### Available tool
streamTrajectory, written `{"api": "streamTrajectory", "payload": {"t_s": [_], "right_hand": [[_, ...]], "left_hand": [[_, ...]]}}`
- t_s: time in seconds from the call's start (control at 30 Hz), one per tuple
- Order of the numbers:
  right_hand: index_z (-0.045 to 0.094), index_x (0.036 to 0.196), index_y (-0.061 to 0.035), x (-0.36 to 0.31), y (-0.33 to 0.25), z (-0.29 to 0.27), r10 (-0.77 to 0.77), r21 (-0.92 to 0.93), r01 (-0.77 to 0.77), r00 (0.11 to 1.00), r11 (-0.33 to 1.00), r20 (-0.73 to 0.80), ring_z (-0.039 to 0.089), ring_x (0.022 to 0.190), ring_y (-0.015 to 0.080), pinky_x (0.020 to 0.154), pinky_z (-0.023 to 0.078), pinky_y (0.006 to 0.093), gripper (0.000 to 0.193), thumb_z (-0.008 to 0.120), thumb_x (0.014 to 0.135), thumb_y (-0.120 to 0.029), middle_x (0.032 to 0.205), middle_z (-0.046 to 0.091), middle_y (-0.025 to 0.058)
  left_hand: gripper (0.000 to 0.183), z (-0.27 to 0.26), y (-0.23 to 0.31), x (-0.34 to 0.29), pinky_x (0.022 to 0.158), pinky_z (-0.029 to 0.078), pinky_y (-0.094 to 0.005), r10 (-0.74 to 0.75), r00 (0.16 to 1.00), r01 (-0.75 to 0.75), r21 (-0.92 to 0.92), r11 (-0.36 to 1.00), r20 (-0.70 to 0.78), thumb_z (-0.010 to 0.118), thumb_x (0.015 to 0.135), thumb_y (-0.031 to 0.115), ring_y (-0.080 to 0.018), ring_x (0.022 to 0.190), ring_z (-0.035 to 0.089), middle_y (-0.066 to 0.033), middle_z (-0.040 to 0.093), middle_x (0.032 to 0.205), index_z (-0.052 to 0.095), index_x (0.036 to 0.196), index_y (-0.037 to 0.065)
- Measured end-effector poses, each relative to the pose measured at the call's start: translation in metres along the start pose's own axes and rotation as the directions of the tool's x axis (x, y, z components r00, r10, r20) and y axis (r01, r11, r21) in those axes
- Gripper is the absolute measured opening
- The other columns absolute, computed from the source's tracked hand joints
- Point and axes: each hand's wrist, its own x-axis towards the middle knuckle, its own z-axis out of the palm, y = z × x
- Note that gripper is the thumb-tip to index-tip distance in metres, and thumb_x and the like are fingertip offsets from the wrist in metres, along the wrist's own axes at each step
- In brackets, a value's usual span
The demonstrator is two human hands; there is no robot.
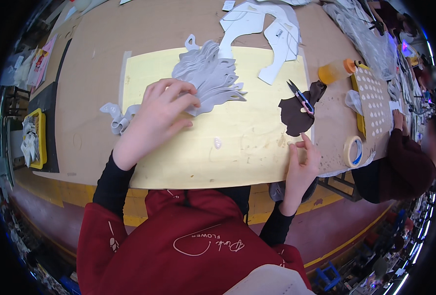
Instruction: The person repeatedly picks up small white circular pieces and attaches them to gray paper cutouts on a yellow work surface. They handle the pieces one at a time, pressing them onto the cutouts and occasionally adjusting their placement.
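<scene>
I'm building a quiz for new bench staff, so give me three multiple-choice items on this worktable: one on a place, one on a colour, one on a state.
1. Where do the snips lie?
A. on the dark brown piece
B. in the yellow tray
C. under the tape roll

2. What colour is the cap of the squeeze bottle?
A. blue
B. orange
C. white

3. What is the left hand doing?
A. holding scissors
B. hanging off the table
C. resting its fingers on the fanned stack of grey cut pieces

Answers:
1 A, the snips rest across the dark brown piece near the right hand.
2 B, the cap at the bottle's end is orange.
3 C, its fingertips press the grey cut pieces on the yellow mat.
</scene>
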Motion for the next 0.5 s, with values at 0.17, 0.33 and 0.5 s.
{"api": "streamTrajectory", "payload": {"t_s": [0.17,0.33,0.5], "right_hand": [[0.066,0.125,0.0002,-0.005,0.008,-0.006,0.083,0.207,-0.079,0.997,0.975,-0.009,0.064,0.098,0.0240,0.094,0.049,0.0358,0.031,0.063,0.094,0.001,0.100,0.069,0.0109],[0.061,0.130,0.0043,-0.007,-0.008,-0.002,0.131,0.381,-0.083,0.986,0.921,-0.102,0.067,0.102,0.0217,0.096,0.049,0.0331,0.031,0.050,0.103,-0.006,0.115,0.072,0.0147],[0.037,0.149,0.0017,-0.028,-0.025,-0.008,-0.102,0.816,-0.428,0.860,0.387,0.500,0.067,0.105,0.0256,0.095,0.052,0.0365,0.060,0.050,0.106,-0.038,0.118,0.069,0.0223]], "left_hand": [[0.025,0.004,-0.002,0.000,0.108,0.036,-0.0428,0.042,0.998,-0.041,0.041,0.998,-0.039,0.075,0.077,0.006,-0.0278,0.124,0.052,-0.0029,0.062,0.123,0.070,0.101,0.010],[0.020,-0.004,-0.003,0.001,0.103,0.040,-0.0408,0.106,0.989,-0.100,0.056,0.993,-0.104,0.076,0.076,0.006,-0.0241,0.115,0.057,-0.0007,0.066,0.114,0.074,0.096,0.011],[0.023,-0.006,0.016,-0.006,0.086,0.045,-0.0377,0.093,0.958,-0.117,-0.073,0.990,-0.271,0.076,0.075,0.005,-0.0209,0.089,0.062,0.0010,0.067,0.094,0.075,0.098,0.012]]}}
